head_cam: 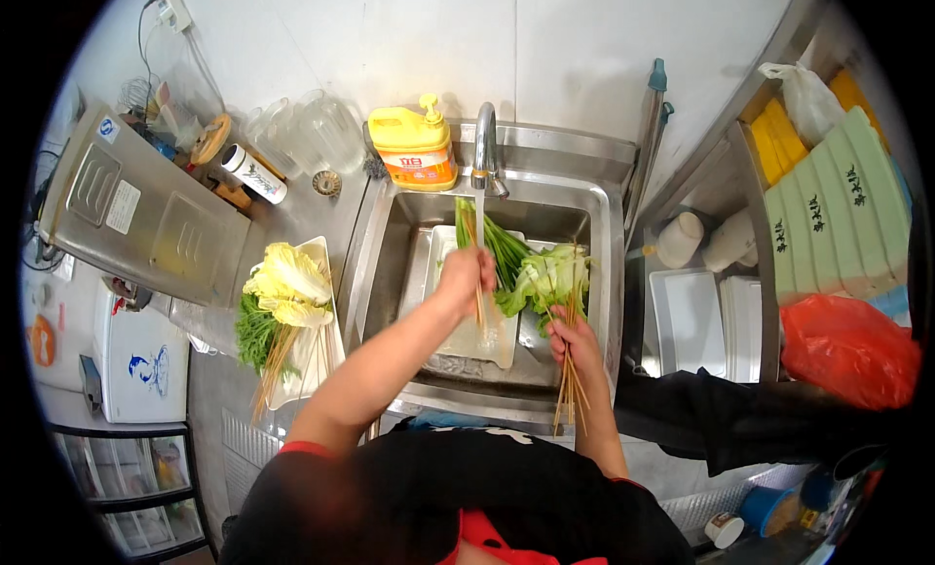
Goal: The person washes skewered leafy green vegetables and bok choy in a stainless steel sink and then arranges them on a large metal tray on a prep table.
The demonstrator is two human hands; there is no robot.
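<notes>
My left hand [465, 276] grips thin wooden skewers [479, 308] beneath the running faucet [485, 145], and water falls over it. Long green vegetable stalks [504, 240] lie beside that hand; whether they are threaded on its skewers is hidden. In my right hand [575, 338] is a bundle of wooden skewers [567, 397] with lettuce leaves [551, 276] at their far ends, over the right side of the steel sink [603, 309]. Below both hands a white tray [460, 357] sits in the basin.
Left of the sink, a white tray [318, 379] holds skewered napa cabbage [292, 284] and leafy greens [256, 335]. A yellow detergent jug [413, 152] stands behind the basin near clear pitchers [321, 130]. Shelves at right hold white trays [687, 320] and a red plastic bag [851, 349].
</notes>
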